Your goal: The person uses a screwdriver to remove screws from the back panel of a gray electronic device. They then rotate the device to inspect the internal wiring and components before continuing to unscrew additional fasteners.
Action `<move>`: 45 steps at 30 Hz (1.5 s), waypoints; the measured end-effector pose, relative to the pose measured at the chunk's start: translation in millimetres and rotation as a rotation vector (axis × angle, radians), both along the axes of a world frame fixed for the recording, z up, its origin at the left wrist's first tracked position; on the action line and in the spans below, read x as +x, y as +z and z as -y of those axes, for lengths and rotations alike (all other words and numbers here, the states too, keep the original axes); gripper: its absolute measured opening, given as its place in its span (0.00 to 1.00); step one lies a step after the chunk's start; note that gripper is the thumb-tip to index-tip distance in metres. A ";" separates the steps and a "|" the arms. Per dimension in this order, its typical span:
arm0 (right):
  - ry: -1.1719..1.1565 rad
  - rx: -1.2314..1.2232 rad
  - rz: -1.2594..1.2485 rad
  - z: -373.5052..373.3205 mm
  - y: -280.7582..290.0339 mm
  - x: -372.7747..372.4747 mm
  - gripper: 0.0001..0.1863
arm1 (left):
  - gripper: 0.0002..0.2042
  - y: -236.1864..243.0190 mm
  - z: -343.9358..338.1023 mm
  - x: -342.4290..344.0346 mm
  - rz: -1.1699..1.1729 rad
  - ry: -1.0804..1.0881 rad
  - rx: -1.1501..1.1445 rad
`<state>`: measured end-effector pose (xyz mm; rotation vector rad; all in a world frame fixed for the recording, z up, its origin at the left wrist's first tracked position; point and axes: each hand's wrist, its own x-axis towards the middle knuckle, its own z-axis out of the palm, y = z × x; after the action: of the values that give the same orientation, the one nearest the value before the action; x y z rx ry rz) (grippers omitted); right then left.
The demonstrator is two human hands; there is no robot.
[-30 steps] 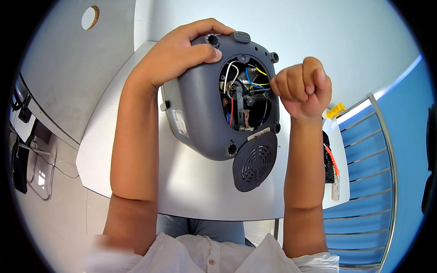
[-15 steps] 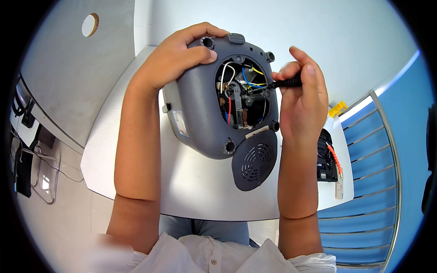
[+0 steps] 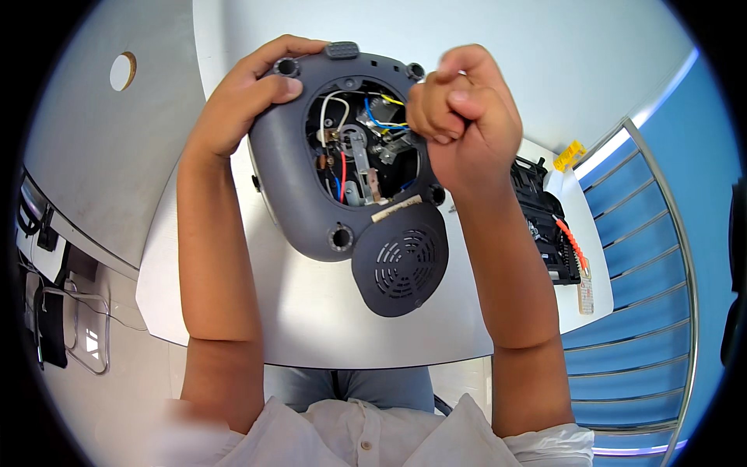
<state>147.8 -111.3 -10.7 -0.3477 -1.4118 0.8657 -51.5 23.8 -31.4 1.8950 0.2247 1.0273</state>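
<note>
An upturned dark grey appliance (image 3: 284, 179) fills the middle of the view, its round base opening (image 3: 354, 163) showing white, blue, yellow and red wires and metal parts. My left hand (image 3: 229, 109) grips its upper left, thumb on the base beside a foot. My right hand (image 3: 467, 113) is closed at the right rim of the opening, fingers curled around something hidden. A vented round cover (image 3: 405, 265) lies against the appliance's lower edge, below the opening.
The white table (image 3: 299, 311) has a black tool case (image 3: 529, 179) at the right, with an orange flexible shaft (image 3: 568, 237) and a yellow item (image 3: 568, 156). A steel railing (image 3: 654, 257) runs right of the table; a grey panel (image 3: 93, 156) stands at the left.
The appliance, cover and my left hand have shifted left. My right hand has moved up and left and curled further; the black screwdriver seen in it half a second ago is now hidden.
</note>
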 end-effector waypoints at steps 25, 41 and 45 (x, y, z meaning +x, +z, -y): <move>-0.177 -0.065 -0.090 13.1 7.6 -5.1 0.07 | 0.23 5.0 12.7 4.9 0.050 -0.011 0.110; -0.749 -0.032 -0.201 8.9 -7.1 -32.2 0.11 | 0.26 5.7 10.4 3.0 -0.018 0.091 0.042; -0.637 0.018 -0.304 7.3 -3.9 -32.0 0.13 | 0.26 7.6 15.1 2.7 -0.020 0.040 0.035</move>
<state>115.8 -118.6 -14.6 -0.5854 -0.9377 0.3597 -48.9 8.7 -23.8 1.9400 0.2587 1.0462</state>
